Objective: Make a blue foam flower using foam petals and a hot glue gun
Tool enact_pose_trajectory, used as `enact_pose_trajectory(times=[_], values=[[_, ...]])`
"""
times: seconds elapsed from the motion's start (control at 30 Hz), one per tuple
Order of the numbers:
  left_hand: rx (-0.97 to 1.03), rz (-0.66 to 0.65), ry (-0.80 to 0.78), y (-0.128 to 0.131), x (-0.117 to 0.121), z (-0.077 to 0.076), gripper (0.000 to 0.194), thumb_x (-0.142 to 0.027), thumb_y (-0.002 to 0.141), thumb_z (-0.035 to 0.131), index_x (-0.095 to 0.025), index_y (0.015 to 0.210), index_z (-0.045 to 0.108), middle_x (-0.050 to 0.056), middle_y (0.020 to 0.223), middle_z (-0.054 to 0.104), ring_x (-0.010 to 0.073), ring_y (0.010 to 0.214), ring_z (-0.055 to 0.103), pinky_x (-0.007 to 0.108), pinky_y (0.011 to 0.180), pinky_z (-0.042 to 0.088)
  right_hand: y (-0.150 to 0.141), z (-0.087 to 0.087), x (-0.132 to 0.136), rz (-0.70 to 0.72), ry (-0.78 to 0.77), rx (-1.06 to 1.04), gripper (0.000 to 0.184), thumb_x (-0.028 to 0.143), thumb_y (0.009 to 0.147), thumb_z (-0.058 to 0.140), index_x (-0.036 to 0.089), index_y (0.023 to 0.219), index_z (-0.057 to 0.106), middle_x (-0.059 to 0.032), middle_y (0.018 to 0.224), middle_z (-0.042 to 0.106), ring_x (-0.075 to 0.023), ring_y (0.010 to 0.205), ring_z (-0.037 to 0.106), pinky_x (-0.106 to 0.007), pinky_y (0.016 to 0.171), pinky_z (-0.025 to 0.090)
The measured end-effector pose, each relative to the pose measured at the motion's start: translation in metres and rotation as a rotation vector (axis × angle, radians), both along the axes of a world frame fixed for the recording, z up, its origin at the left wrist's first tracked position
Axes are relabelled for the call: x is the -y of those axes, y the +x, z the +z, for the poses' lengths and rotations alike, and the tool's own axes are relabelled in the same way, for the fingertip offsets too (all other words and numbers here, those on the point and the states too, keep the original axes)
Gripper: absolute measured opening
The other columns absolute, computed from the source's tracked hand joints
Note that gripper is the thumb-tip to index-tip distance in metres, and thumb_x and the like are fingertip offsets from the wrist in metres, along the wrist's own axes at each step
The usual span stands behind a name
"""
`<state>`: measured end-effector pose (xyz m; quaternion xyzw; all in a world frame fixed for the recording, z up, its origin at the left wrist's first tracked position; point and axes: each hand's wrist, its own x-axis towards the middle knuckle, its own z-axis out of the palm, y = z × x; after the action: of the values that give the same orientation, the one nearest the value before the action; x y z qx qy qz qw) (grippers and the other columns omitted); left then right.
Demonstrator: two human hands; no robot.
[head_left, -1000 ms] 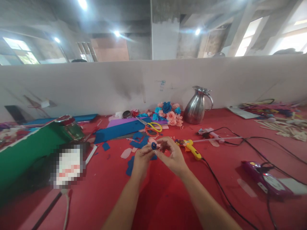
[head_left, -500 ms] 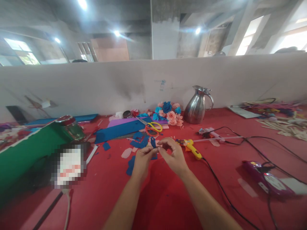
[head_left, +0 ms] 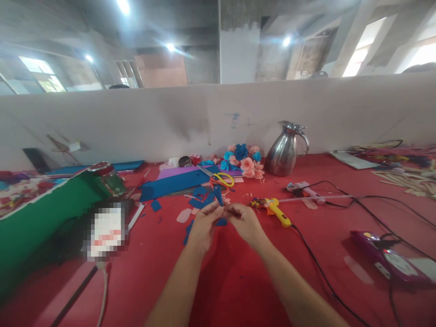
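Note:
A small blue paper piece (head_left: 218,194) stands up from between my fingertips, its wide end on top and its narrow end down in the pinch. My left hand (head_left: 204,223) grips that lower end between thumb and fingers. Curled in close beside it, my right hand (head_left: 245,222) pinches at the same base; its fingertips partly hide the grip. Just beyond lie blue paper scraps (head_left: 200,196), a pale pink petal (head_left: 184,215) and scissors with yellow and red handles (head_left: 225,179). Right of my hands lies a yellow glue gun (head_left: 279,213).
Pink and blue paper flowers (head_left: 247,162) stand near the wall beside a steel jug (head_left: 283,152). A second glue gun (head_left: 308,193), a purple power strip (head_left: 391,259) and black cords occupy the right. A green box (head_left: 57,209) and a lidded jar (head_left: 108,179) are left.
The blue paper piece, curled over before, now stands taller and straighter. My right-hand fingers have folded in closer to the left. The view has shifted slightly.

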<state>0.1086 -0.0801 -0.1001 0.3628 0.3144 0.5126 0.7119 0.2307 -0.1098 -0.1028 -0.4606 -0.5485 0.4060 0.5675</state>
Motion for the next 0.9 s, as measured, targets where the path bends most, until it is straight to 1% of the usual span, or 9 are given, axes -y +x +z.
enact_pose_trajectory(times=[0.1, 0.2, 0.3, 0.47, 0.6, 0.73, 0.9], values=[[-0.015, 0.019, 0.001, -0.0043, -0.0025, 0.0027, 0.027, -0.031, 0.055, 0.083, -0.016, 0.076, 0.076, 0.005, 0.072, 0.072, 0.0119, 0.066, 0.06, 0.023, 0.067, 0.046, 0.0012, -0.0006, -0.001, -0.014, -0.008, -0.023, 0.012, 0.029, 0.071, 0.061, 0.019, 0.074, 0.068, -0.0018, 0.073, 0.07, -0.0181, 0.072, 0.064, -0.029, 0.071, 0.049], [-0.077, 0.035, 0.024, -0.0063, -0.0041, 0.0025, 0.025, -0.029, 0.053, 0.084, -0.015, 0.072, 0.076, 0.005, 0.068, 0.072, 0.0129, 0.063, 0.06, 0.025, 0.066, 0.046, 0.0007, -0.0025, -0.0015, -0.016, -0.005, -0.003, 0.012, 0.03, 0.071, 0.062, 0.02, 0.074, 0.068, -0.0022, 0.073, 0.071, -0.0182, 0.072, 0.064, -0.029, 0.069, 0.049], [-0.132, 0.055, 0.061, -0.006, -0.0037, 0.0019, 0.024, -0.028, 0.053, 0.083, -0.016, 0.072, 0.076, 0.004, 0.067, 0.072, 0.0142, 0.065, 0.061, 0.026, 0.068, 0.046, 0.0001, -0.0043, -0.0018, -0.01, 0.015, 0.023, 0.011, 0.029, 0.072, 0.061, 0.02, 0.073, 0.068, -0.0018, 0.073, 0.07, -0.0178, 0.071, 0.063, -0.028, 0.068, 0.048], [-0.211, 0.068, 0.132, -0.0055, -0.0014, 0.0045, 0.023, -0.028, 0.057, 0.081, -0.016, 0.077, 0.077, 0.003, 0.069, 0.072, 0.0148, 0.068, 0.061, 0.026, 0.071, 0.046, 0.0014, -0.0039, -0.0005, -0.05, 0.041, 0.135, 0.016, 0.025, 0.073, 0.056, 0.02, 0.076, 0.071, -0.0021, 0.073, 0.07, -0.0179, 0.071, 0.062, -0.028, 0.068, 0.048], [-0.273, 0.105, 0.207, -0.0066, -0.001, 0.0052, 0.015, -0.028, 0.059, 0.079, -0.016, 0.068, 0.074, 0.001, 0.064, 0.069, 0.0125, 0.063, 0.057, 0.024, 0.066, 0.044, 0.0016, -0.0002, 0.0027, -0.064, 0.038, 0.215, 0.021, 0.021, 0.075, 0.052, 0.021, 0.079, 0.072, -0.0025, 0.075, 0.071, -0.0181, 0.073, 0.063, -0.027, 0.067, 0.048], [-0.313, 0.102, 0.278, -0.0073, -0.0023, 0.0026, 0.011, -0.026, 0.064, 0.075, -0.017, 0.061, 0.071, -0.001, 0.058, 0.064, 0.0116, 0.06, 0.054, 0.023, 0.061, 0.042, 0.0006, 0.0022, 0.0046, -0.063, 0.058, 0.264, 0.024, 0.018, 0.075, 0.05, 0.022, 0.078, 0.073, -0.0025, 0.076, 0.071, -0.018, 0.073, 0.064, -0.026, 0.067, 0.048], [-0.277, 0.125, 0.265, -0.0075, -0.0053, -0.0039, 0.011, -0.027, 0.061, 0.076, -0.017, 0.061, 0.071, 0.0, 0.061, 0.065, 0.0149, 0.065, 0.056, 0.025, 0.064, 0.043, 0.0006, 0.0011, 0.0038, -0.067, 0.051, 0.288, 0.023, 0.02, 0.077, 0.051, 0.023, 0.08, 0.073, -0.002, 0.075, 0.071, -0.0186, 0.072, 0.063, -0.027, 0.065, 0.047]])
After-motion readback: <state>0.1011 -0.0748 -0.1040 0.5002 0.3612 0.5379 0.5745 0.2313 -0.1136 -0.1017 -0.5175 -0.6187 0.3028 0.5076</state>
